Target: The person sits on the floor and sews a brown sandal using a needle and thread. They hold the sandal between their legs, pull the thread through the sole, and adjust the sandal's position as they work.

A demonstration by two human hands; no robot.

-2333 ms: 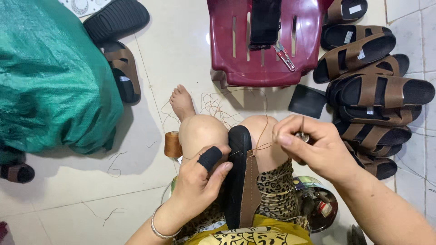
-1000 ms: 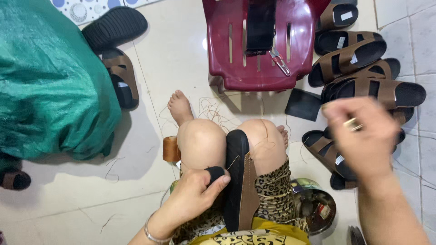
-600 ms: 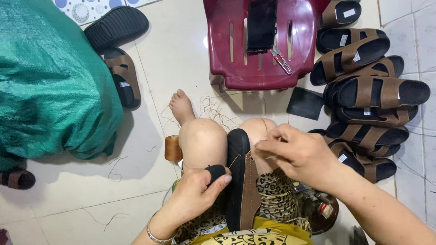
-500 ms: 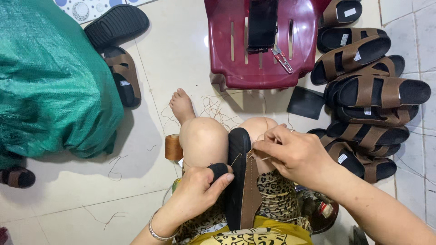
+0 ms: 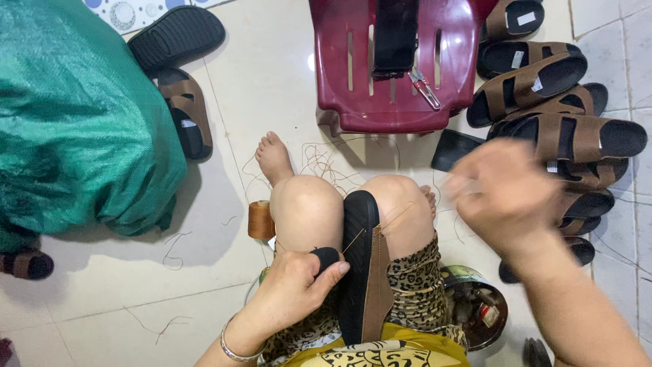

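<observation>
A black-soled sandal [image 5: 362, 272] with a brown strap stands on edge between my knees. My left hand [image 5: 295, 289] grips a black handle of a small tool pressed against the sole's side. A thin brown thread [image 5: 401, 216] runs taut from the sandal up to my right hand [image 5: 502, 194], which is blurred, raised to the right and pinching the thread's end. A spool of brown thread [image 5: 259, 219] stands on the floor beside my left knee.
A dark red plastic stool [image 5: 397, 64] with a black strap and small snips lies ahead. Several brown sandals [image 5: 557, 109] are stacked at right. A green bag [image 5: 75, 115] and two sandals [image 5: 185, 81] are at left. A round tin [image 5: 475, 309] sits by my right thigh.
My right hand has pulled away from the sandal up and to the right, drawing the thread taut. My left hand has stayed on the tool at the sole.
</observation>
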